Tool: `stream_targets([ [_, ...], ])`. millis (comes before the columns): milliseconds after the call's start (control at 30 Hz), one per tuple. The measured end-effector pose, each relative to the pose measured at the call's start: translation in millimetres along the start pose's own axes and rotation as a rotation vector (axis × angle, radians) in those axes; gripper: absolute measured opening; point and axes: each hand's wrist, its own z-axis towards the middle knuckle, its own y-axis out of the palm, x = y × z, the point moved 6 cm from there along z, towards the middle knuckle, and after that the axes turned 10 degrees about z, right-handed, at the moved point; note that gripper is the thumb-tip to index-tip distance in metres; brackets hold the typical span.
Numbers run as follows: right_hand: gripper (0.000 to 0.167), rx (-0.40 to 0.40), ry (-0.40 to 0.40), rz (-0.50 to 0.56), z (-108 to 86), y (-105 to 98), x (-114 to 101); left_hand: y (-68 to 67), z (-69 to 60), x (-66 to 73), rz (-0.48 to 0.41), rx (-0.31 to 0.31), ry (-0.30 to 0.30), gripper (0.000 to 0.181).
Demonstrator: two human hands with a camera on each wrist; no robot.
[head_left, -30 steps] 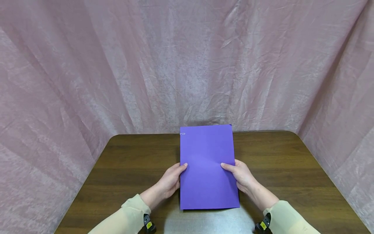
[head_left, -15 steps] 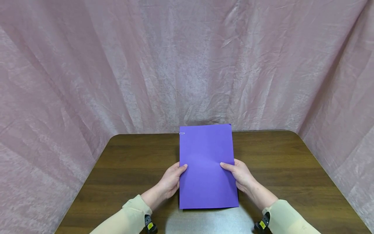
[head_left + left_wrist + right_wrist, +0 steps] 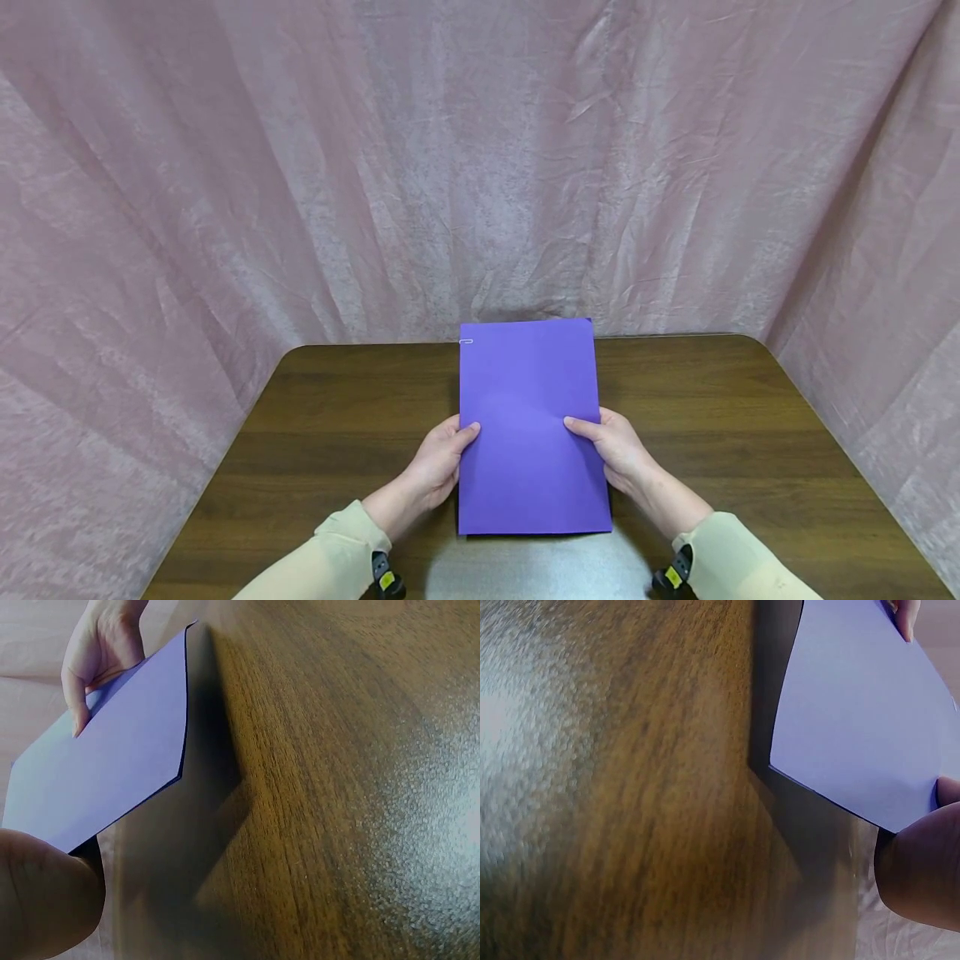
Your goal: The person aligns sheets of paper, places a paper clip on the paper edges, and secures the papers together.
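Between my two hands is a stack of purple paper (image 3: 528, 483), raised off the table and upright in the head view. A small white paper clip (image 3: 467, 341) sits at its top left edge. My left hand (image 3: 435, 462) pinches the left edge, thumb on the front face and the other fingers mostly hidden behind. My right hand (image 3: 622, 450) grips the right edge the same way, its thumb reaching further in. In the left wrist view the paper (image 3: 135, 742) hangs over its own shadow; the right wrist view shows the paper's lower corner (image 3: 802, 742) apart from the wood.
A brown wood-grain table (image 3: 720, 417) with rounded far corners lies underneath. Bright light reflects off its near middle (image 3: 540, 571). Pink velvety curtain (image 3: 480, 167) surrounds the back and sides. Each wrist wears a black strap with a yellow mark.
The paper and both hands have shifted very slightly to the left. Both hands keep their hold, and the clip stays in the same place on the paper.
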Motion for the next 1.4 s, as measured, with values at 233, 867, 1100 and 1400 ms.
stream_targets([
  [233,0.013,0.007,-0.003,0.0,0.0,1,-2,0.0,0.3,1.9,0.017,0.02,0.017,0.033],
  [867,0.03,-0.044,-0.01,-0.008,-1.0,-5,-6,-7.8,1.2,2.6,0.048,0.087,0.014,0.032],
  [1100,0.014,-0.026,-0.018,-0.02,-1.8,-10,-9,-12.4,3.8,0.2,0.05,0.082,-0.002,0.029],
  [1400,0.009,-0.024,-0.011,-0.046,-1.7,-16,-10,-14.5,5.2,-0.7,0.058,0.054,-0.036,0.029],
])
